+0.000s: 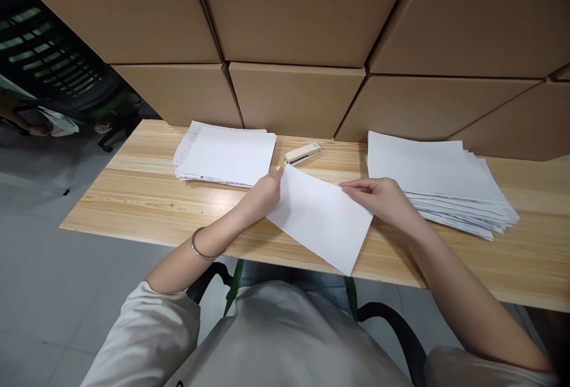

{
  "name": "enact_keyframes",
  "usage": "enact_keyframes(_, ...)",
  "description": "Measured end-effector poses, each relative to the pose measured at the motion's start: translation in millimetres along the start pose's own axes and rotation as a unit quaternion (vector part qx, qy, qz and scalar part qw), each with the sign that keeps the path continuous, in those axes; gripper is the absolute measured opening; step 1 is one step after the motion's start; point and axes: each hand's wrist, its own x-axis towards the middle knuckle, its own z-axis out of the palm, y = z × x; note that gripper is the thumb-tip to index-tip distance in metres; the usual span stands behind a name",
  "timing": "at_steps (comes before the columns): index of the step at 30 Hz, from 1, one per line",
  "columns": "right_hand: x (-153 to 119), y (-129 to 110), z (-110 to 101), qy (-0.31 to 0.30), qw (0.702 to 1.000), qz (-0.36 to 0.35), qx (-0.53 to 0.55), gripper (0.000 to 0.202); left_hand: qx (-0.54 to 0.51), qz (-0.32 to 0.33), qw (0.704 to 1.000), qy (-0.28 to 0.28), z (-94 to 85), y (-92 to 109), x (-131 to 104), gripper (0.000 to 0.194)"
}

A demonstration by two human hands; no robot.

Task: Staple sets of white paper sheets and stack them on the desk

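White paper (323, 218) slants over the front part of the table, its near corner at the edge; whether it is one sheet or several I cannot tell. My left hand (268, 192) pinches its upper left corner, fingers closed. On the far right edge, my right hand (378, 197) grips it between thumb and fingers. Just beyond the paper's top corner lies a cream stapler (303, 154), touched by neither hand. To the left sits a stack of paper (231, 152), and to the right a thicker, uneven stack of paper (427, 167).
Cardboard boxes (296, 99) are piled along the back of the wooden table (142, 191). A black chair armrest (396, 333) shows below the front edge. Off the table's left end, a dark slatted chair back (53, 48) and part of another person (27, 117) are visible.
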Motion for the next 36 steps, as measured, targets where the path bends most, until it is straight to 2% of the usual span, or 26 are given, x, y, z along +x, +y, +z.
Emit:
enact_keyframes(4, -1, 2, -2, -0.003, 0.999, -0.026, -0.029, 0.023, 0.002, 0.02, 1.0, 0.016, 7.0, -9, 2, 0.047)
enact_keyframes(7, -2, 0, 0, 0.002, 0.991, -0.098, -0.094, 0.027, -0.016, 0.02, 0.999, 0.023, 14.2, -14, 5, 0.046)
enact_keyframes(11, 1, -14, 13, 0.06, 0.938, -0.261, -0.219, 0.032, 0.02, 0.015, 0.999, 0.02, 17.3, -12, 7, 0.047)
enact_keyframes(13, 7, -24, 23, 0.073, 0.911, -0.314, -0.259, 0.035, 0.039, 0.002, 0.999, 0.011, 15.7, -8, 8, 0.045)
enact_keyframes(15, 17, -35, 34, 0.056, 0.898, -0.34, -0.272, 0.038, 0.047, -0.008, 0.999, 0.002, 13.1, -5, 8, 0.043)
enact_keyframes(19, 41, -48, 54, 0.024, 0.895, -0.353, -0.27, 0.047, 0.049, 0.008, 0.999, -0.006, 7.9, -3, 7, 0.038)
enact_keyframes(24, 65, -44, 75, -0.002, 0.887, -0.368, -0.278, 0.055, 0.064, -0.018, 0.998, -0.022, 6.3, 1, 8, 0.04)
enact_keyframes(30, 67, -37, 82, 0.005, 0.885, -0.377, -0.273, 0.058, 0.07, -0.026, 0.997, 0.005, 13.8, 3, 13, 0.048)
enact_keyframes(36, 67, -34, 85, -0.007, 0.887, -0.371, -0.275, 0.057, 0.072, -0.028, 0.997, 0.01, 18.3, -1, 15, 0.049)
